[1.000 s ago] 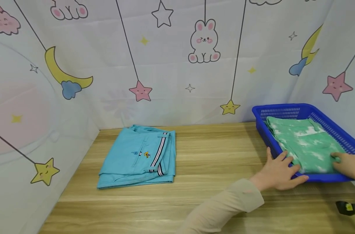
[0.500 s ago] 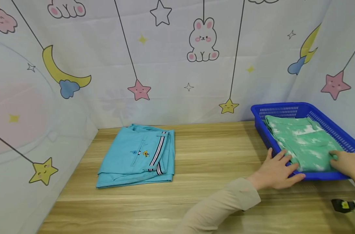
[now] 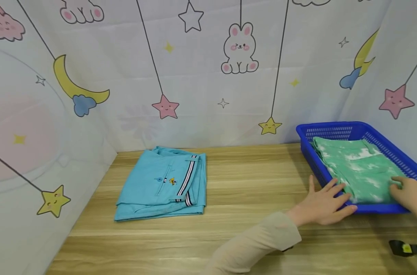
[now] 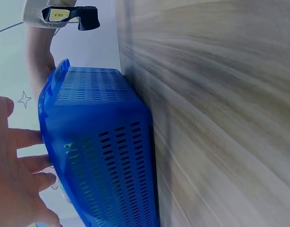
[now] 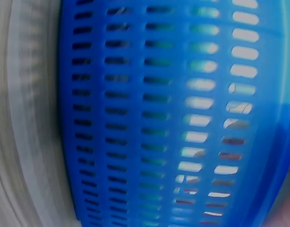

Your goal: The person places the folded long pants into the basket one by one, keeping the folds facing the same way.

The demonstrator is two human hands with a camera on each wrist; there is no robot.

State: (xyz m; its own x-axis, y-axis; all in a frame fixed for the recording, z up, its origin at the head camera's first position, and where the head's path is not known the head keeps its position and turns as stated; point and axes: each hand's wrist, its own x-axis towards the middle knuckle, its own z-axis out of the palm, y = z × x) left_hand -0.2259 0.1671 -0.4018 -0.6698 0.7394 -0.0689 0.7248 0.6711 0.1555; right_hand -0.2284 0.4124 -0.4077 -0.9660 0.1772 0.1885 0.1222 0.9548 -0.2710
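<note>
A folded green-and-white tie-dye garment [image 3: 363, 164] lies inside a blue plastic basket [image 3: 308, 152] at the right of the table. My left hand [image 3: 323, 204] is at the basket's near left corner, fingers spread, fingertips over the rim. In the left wrist view, the left hand [image 4: 17, 179] shows beside the rim, its fingers reaching past it. My right hand [image 3: 411, 194] is over the near right part of the basket, with bent fingertips at the green garment. Only a blurred edge of it shows in the right wrist view, where the perforated basket wall [image 5: 131, 104] fills the frame.
Folded turquoise trousers [image 3: 160, 183] with a striped waistband lie on the left of the wood-grain table [image 3: 249, 183]. A white printed curtain [image 3: 201, 76] encloses the back and sides. A black strap device [image 3: 404, 248] sits at the right wrist.
My left hand has shifted slightly left along the basket corner. The right hand stays over the green garment with only a slight finger movement. The basket and the turquoise trousers have not moved.
</note>
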